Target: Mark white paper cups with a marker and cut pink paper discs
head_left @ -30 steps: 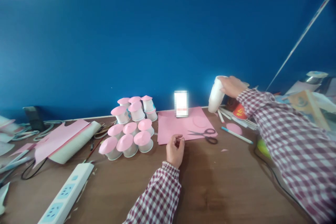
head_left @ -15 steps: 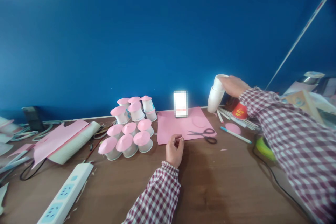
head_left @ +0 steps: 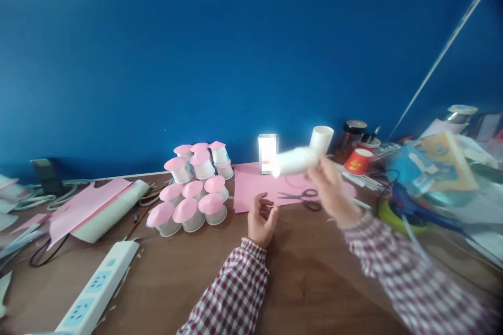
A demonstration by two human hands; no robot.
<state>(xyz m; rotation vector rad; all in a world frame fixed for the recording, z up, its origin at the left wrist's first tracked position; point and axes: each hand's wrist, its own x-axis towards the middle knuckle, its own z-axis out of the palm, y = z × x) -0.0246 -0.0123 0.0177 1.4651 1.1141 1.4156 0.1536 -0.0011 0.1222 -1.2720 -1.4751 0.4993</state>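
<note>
My right hand (head_left: 332, 188), smeared by motion, grips a white paper cup (head_left: 296, 162) lying sideways in the air above the pink paper sheets (head_left: 249, 180). Whether it is one cup or several nested cannot be made out. Behind it stands another white paper cup or stack (head_left: 321, 140). Just in front of the sheets, my left hand (head_left: 262, 222) is open, fingers curled and apart, holding nothing. Black-handled scissors (head_left: 301, 196) lie on the sheets, between the two hands.
Several white cups with pink cone tops (head_left: 188, 212) stand left. A power strip (head_left: 100, 282) lies nearer me. At the right are a red paper cup (head_left: 357, 162), a dark-lidded jar (head_left: 351, 138), a blue glue gun (head_left: 416, 209) and a green roll (head_left: 396, 220).
My right hand has lifted a white cup from the stack and brought it left and toward me, tipping it sideways. The fingers of my left hand have spread slightly.
</note>
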